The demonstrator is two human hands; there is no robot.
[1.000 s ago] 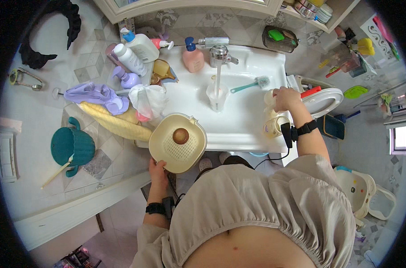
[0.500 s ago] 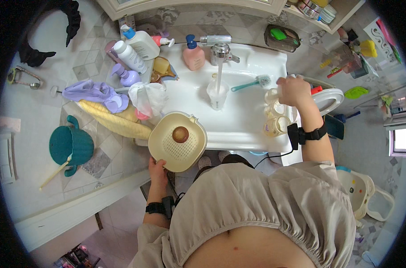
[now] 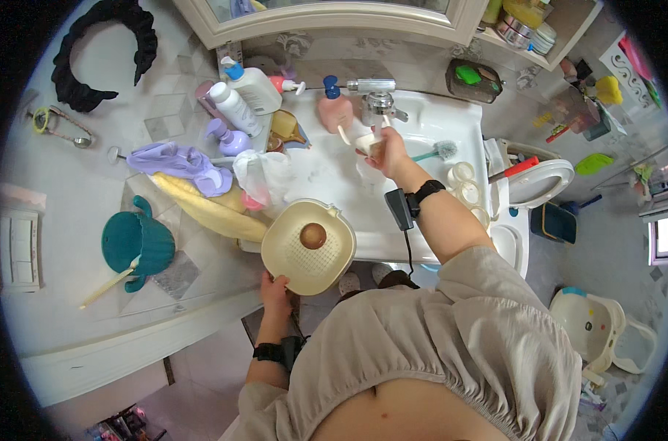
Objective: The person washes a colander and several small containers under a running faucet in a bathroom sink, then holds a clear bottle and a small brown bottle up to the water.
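Observation:
My left hand (image 3: 276, 292) grips the near rim of a cream strainer basket (image 3: 282, 246), held level at the sink's front left edge. A round, shiny brown thing (image 3: 313, 236) lies on its perforated floor; I cannot make out its kind. Under the tap (image 3: 379, 105) my right hand (image 3: 387, 152) is closed around a small whitish piece with a pale projecting part (image 3: 343, 134). Its exact kind is blurred. Below the hand, a clear cup (image 3: 369, 173) in the white sink (image 3: 327, 184) shows only faintly.
Several cream cup-like pieces (image 3: 462, 174) stand along the sink's right edge. A teal brush (image 3: 443, 150) lies in the basin. Pump bottles (image 3: 336, 110), a yellow cloth (image 3: 209, 212) and a plastic bag (image 3: 264, 171) crowd the left. A teal pot (image 3: 138, 240) stands farther left.
My right hand has moved left from the pieces on the sink's right edge to the tap, now carrying a whitish piece. My left hand still holds the strainer basket. The whole view has shifted slightly.

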